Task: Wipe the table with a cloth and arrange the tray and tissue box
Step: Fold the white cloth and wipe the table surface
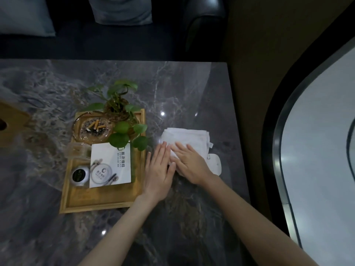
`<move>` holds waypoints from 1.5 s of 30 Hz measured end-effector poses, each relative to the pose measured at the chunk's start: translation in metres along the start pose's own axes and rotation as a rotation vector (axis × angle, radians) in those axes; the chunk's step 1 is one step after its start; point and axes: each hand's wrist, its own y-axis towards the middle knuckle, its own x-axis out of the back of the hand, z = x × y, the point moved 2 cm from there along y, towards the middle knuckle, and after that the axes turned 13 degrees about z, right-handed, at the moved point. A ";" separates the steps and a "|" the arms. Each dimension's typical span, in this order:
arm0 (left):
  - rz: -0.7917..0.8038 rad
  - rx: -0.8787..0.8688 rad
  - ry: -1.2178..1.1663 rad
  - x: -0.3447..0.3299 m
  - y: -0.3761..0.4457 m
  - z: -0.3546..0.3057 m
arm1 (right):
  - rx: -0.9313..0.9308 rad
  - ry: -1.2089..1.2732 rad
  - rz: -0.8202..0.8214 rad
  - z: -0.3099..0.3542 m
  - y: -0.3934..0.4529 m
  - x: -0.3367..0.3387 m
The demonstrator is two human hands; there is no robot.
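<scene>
A folded white cloth (189, 138) lies on the grey marble table (192, 89), right of the wooden tray (99, 200). My left hand (158, 171) lies flat with its fingers together, fingertips at the cloth's left edge, beside the tray's right rim. My right hand (191, 165) presses flat on the near part of the cloth, fingers spread. A wooden tissue box (11, 125) stands at the far left edge of the view, partly cut off.
The tray holds a glass ashtray (91, 128) with cigarette butts, a leafy plant (120, 112), a white card (110, 166), a small round jar (80, 175) and a clear glass item (78, 151). A white flat object (215, 164) lies right of my right hand. A dark sofa runs behind the table.
</scene>
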 end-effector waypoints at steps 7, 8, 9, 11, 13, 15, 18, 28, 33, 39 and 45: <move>0.057 0.196 -0.719 0.047 -0.014 -0.011 | -0.647 0.762 0.049 -0.002 -0.058 -0.003; 0.071 0.204 -0.796 0.051 -0.015 -0.011 | -0.719 0.963 -0.021 -0.001 -0.065 -0.006; 0.095 0.211 -0.855 0.053 -0.017 -0.012 | -0.505 1.113 -0.019 0.000 -0.072 -0.011; 0.155 0.233 -0.957 0.054 -0.022 -0.012 | -0.349 1.407 -0.175 0.010 -0.058 0.007; 0.205 0.254 -1.020 0.053 -0.027 -0.013 | -0.244 1.693 -0.250 0.018 -0.069 0.021; 0.246 0.226 -1.112 0.051 -0.033 -0.016 | -0.114 1.859 -0.231 0.032 -0.079 0.027; 0.235 0.165 -1.308 0.050 -0.040 -0.022 | 0.020 2.011 -0.227 0.050 -0.089 0.031; 0.194 0.143 -1.588 0.089 -0.101 -0.004 | 0.034 2.079 -0.256 0.091 -0.079 -0.008; 0.176 0.178 -1.374 0.132 -0.129 0.022 | 0.105 2.061 -0.261 0.136 -0.063 -0.022; 0.150 0.100 -1.291 0.190 -0.167 0.061 | -0.112 1.823 -0.091 0.181 -0.019 -0.051; 0.124 0.138 -1.397 0.232 -0.200 0.127 | -0.177 1.563 -0.148 0.237 0.035 -0.085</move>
